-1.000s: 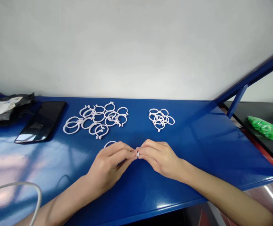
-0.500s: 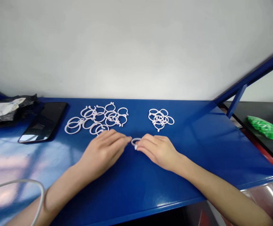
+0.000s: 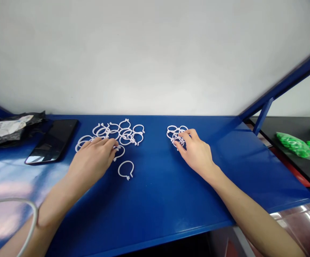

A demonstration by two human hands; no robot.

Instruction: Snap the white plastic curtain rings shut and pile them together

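My left hand (image 3: pixel 93 159) reaches over the near edge of a large pile of open white plastic rings (image 3: pixel 122 132) on the blue table (image 3: pixel 171 203). Its fingers are bent together, with the tips pinching one white ring (image 3: pixel 120 152) at the pile's front. Just below that, a single open ring (image 3: pixel 126 169) lies by itself. My right hand (image 3: pixel 194 151) is at the smaller pile of closed rings (image 3: pixel 173 132), thumb and forefinger pinched on one ring at the pile's edge.
A black phone (image 3: pixel 51 141) and a black plastic bag (image 3: pixel 10 126) lie at the table's left. A white cable (image 3: pixel 29 217) loops at the near left. A blue frame strut (image 3: pixel 262 116) rises at the right, and beyond it lies a bag of green parts (image 3: pixel 294 144).
Both hands, joined on one ring near the table's middle, have parted. The right carried the ring to the small pile; the left moved left to the large pile.
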